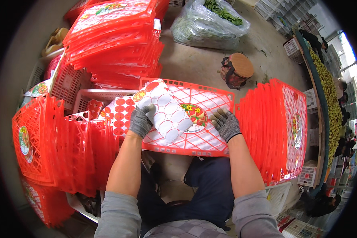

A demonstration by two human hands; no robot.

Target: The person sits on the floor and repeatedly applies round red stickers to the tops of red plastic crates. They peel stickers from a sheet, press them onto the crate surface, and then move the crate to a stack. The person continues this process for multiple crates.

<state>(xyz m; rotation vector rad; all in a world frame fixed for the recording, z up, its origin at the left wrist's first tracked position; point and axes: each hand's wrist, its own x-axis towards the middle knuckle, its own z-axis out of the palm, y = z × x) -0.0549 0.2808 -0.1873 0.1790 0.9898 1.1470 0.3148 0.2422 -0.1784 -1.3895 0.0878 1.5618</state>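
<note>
In grey knitted gloves, my left hand (142,121) pinches a sheet of round stickers (163,110) at its left edge. Most circles on the sheet are bare white, and a few red and yellow ones remain at its top. Under the sheet lies a red plastic lattice lid (160,142) with a white lining, above my lap. An oval label (196,112) with pictures and writing sits mid-lid, partly covered by the sheet. My right hand (225,123) rests at the lid's right side, beside the label, fingers spread and nothing visibly held.
Red lid stacks stand at the back left (116,35), left (38,142) and right (264,131). Another sticker sheet (122,114) lies left of my hand. A bag of greens (208,26) and a cardboard-topped stool (238,70) stand ahead. People work beside a fruit-covered table (327,98).
</note>
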